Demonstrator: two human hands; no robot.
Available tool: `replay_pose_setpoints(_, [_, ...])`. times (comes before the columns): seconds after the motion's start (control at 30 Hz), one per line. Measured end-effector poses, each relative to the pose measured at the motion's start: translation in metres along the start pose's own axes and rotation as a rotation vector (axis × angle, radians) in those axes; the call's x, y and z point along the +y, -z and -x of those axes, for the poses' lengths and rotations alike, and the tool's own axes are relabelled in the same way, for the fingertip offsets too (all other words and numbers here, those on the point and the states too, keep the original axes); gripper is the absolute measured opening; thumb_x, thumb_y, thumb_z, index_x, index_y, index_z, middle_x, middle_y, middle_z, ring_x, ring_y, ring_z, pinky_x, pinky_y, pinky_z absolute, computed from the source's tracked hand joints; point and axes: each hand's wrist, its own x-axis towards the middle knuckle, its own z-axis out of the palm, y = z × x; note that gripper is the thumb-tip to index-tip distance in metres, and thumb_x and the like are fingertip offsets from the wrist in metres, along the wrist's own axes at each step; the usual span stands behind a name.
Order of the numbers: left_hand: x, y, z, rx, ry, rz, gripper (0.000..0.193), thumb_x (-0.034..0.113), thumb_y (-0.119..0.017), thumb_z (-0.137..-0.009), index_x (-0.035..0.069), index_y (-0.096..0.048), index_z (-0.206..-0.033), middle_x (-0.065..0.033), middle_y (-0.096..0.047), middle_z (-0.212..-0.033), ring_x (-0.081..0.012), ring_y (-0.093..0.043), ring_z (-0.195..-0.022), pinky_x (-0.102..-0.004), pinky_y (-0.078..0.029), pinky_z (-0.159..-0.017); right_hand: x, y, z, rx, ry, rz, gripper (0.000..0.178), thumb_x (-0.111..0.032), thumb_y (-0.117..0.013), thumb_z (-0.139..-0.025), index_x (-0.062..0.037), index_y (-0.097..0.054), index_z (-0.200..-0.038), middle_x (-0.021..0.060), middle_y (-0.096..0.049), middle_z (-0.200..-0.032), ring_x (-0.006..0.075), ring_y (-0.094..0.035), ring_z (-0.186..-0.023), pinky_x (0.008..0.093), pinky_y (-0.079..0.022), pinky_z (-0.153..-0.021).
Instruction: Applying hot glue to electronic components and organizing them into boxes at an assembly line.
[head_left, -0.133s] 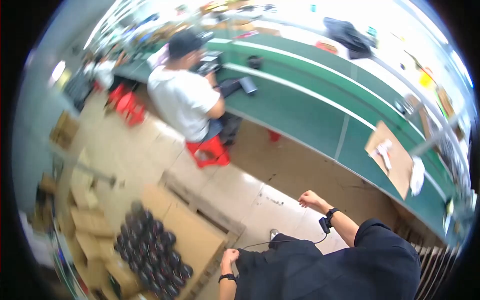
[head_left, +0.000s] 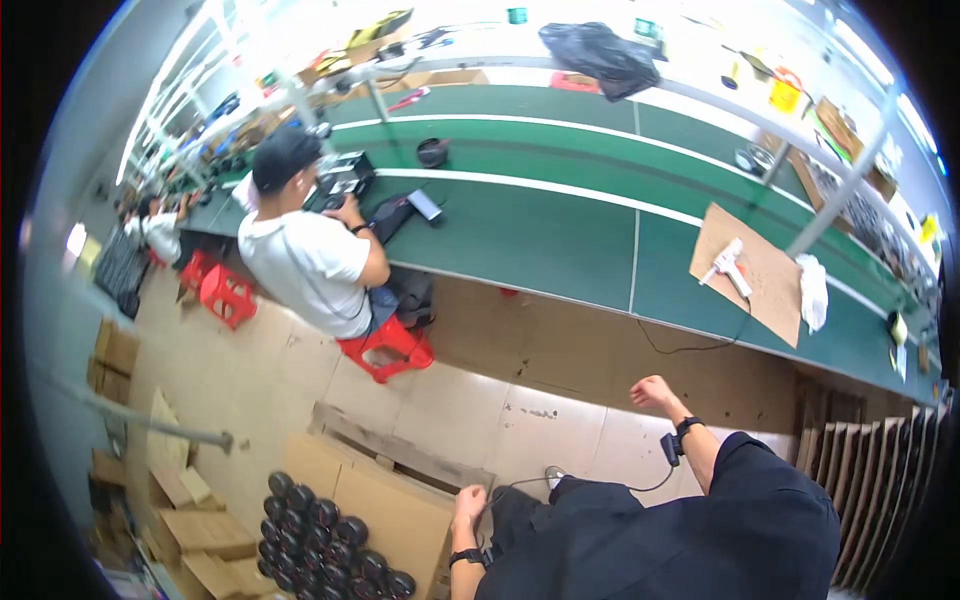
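Two bare hands, and I can't see anything held in either. The left hand (head_left: 470,503) is just beside the right-hand edge of a flat brown cardboard sheet (head_left: 395,510), which carries a cluster of shiny black round wheel-like pieces (head_left: 315,545) towards its left edge. Nearest the right hand (head_left: 653,392) is the thin black cord (head_left: 690,350) looping below the near edge of the long green-topped bench (head_left: 560,240). That cord seems to belong to the white pistol-shaped glue gun (head_left: 730,265), lying on a tan cardboard piece (head_left: 770,300) by the bench's near edge, towards its right end.

As for the step, I'd call it an in-between moment with nothing being worked on; gripping anything would call for a reach and uncurled fingers first. Pose-wise, the right elbow is bent, forearm out front, fingers curled into a loose fist. Left arm's lower, close to the body; its fingers are too hidden to tell how tightly they're curled. Further off, a co-worker in a white shirt (head_left: 310,265) sits on a red plastic stool (head_left: 385,350) beside the bench.
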Motion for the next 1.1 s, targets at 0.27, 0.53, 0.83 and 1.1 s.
replay_pose_setpoints(0.27, [0.142,0.017,-0.094,-0.296,-0.130,-0.093,0.029,0.025,-0.063,-0.090,0.002,-0.072,-0.106,-0.0088,-0.074,-0.088,-0.0171,-0.069,-0.079,-0.0308,-0.055,-0.073,0.142,0.055,0.064,0.122,-0.379,0.186,0.027,-0.014,-0.054,-0.088,0.0032,-0.070,-0.099,0.0145,-0.072,-0.087,0.0250,-0.072,-0.072,0.0384,-0.061,-0.062])
replay_pose_setpoints(0.53, [0.147,0.042,-0.223,-0.372,0.221,0.148,0.019,0.015,-0.057,-0.094,0.005,-0.067,-0.107,-0.0108,-0.071,-0.091,-0.0197,-0.068,-0.074,-0.0348,-0.056,-0.062,0.064,0.005,0.052,-0.012,-0.481,0.229,0.036,-0.025,-0.054,-0.095,-0.0028,-0.061,-0.123,0.0147,-0.070,-0.098,0.0251,-0.071,-0.080,0.0392,-0.060,-0.073])
replay_pose_setpoints(0.83, [0.257,0.078,-0.354,-0.026,-0.322,-0.234,0.025,0.017,-0.059,-0.089,0.004,-0.066,-0.110,-0.0165,-0.071,-0.089,-0.0324,-0.068,-0.077,-0.0412,-0.055,-0.075,-0.091,0.008,-0.036,0.142,0.009,0.068,0.029,-0.021,-0.049,-0.098,0.0004,-0.066,-0.108,0.0102,-0.071,-0.091,0.0187,-0.070,-0.077,0.0319,-0.057,-0.066])
replay_pose_setpoints(1.1, [0.497,0.024,-0.381,0.528,-0.538,-0.548,0.049,0.021,-0.058,-0.088,0.005,-0.050,-0.134,-0.0237,-0.043,-0.141,-0.0401,-0.042,-0.127,-0.0515,-0.041,-0.099,-0.148,0.069,-0.127,0.518,0.167,0.523,0.020,-0.010,-0.056,-0.089,-0.0010,-0.068,-0.101,0.0148,-0.070,-0.095,0.0248,-0.068,-0.077,0.0373,-0.054,-0.071])
